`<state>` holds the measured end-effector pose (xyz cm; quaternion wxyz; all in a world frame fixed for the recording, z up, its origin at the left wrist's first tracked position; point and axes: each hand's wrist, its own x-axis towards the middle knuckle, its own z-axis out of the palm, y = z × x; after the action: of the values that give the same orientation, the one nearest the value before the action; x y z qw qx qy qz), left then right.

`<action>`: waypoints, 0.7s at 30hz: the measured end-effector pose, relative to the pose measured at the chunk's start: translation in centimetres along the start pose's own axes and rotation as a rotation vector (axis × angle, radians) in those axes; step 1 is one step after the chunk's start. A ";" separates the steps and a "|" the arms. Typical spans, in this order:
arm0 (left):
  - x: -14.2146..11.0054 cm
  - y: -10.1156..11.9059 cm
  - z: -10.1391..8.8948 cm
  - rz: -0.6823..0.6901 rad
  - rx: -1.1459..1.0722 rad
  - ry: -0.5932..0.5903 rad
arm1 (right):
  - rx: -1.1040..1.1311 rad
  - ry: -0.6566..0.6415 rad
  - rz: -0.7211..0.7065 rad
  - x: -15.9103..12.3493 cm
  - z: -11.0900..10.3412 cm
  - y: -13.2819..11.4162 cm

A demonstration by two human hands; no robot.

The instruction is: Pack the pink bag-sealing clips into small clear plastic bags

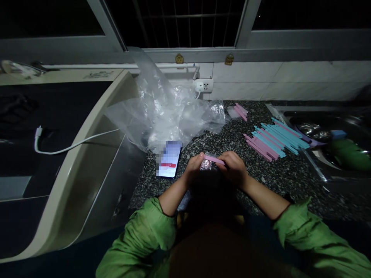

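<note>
Centrally, pink stick: one slim, straight, pale-pink plastic-looking stick [214, 159], raised between both hands, lying roughly crosswise with its right end slightly nearer the body.
Left hand: the left hand [192, 168], thumb and fingertips closed at the stick's left end; remaining fingers curled, partly hidden.
Right hand: the right hand [233, 167], fingers bent over, pinching the stick's right end.
Clear film: crinkled, shiny, transparent plastic film [206, 166], just below the stick, between the hands; whether it encloses the stick cannot be told.
Handling of stick: best kept level, with light, even pressure at both ends; a hard squeeze could bow so thin a piece.
Handling of film: best eased flat with the fingertips, not tugged, as thin plastic may snag or tear.
Loose sticks: a side-by-side spread of slim pink and light-blue sticks [285, 139], on the black speckled stone counter [232, 143], beyond and to the right of the right hand, apart from it.
Phone: lit, dark-edged rectangular smartphone [171, 157], near the left hand, not touching.
</note>
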<state>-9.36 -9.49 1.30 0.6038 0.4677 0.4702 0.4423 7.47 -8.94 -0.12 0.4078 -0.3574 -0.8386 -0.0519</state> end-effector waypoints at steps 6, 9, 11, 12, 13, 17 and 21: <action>-0.3 0.4 0.3 -0.013 -0.056 0.027 | -0.008 -0.002 0.004 -0.1 0.2 -0.1; -0.4 0.4 0.2 0.003 -0.061 0.024 | -0.012 -0.004 -0.002 -0.1 0.2 -0.1; -0.4 0.4 0.2 0.016 -0.057 0.024 | -0.017 -0.004 -0.004 -0.1 0.2 -0.1; -0.4 0.3 0.2 0.019 -0.055 0.025 | -0.020 -0.004 -0.007 -0.1 0.2 -0.1; -0.4 0.3 0.2 0.019 -0.053 0.028 | -0.023 -0.003 -0.009 -0.1 0.2 -0.1; -0.2 0.1 0.3 0.000 -0.057 0.033 | -0.025 -0.003 -0.016 -0.1 0.2 0.1; -0.2 -0.1 0.3 -0.009 -0.085 0.027 | -0.003 -0.007 -0.023 -0.1 0.3 0.2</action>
<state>-9.09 -9.70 1.29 0.6186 0.4333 0.4615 0.4654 7.50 -8.73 -0.41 0.4036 -0.3487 -0.8440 -0.0566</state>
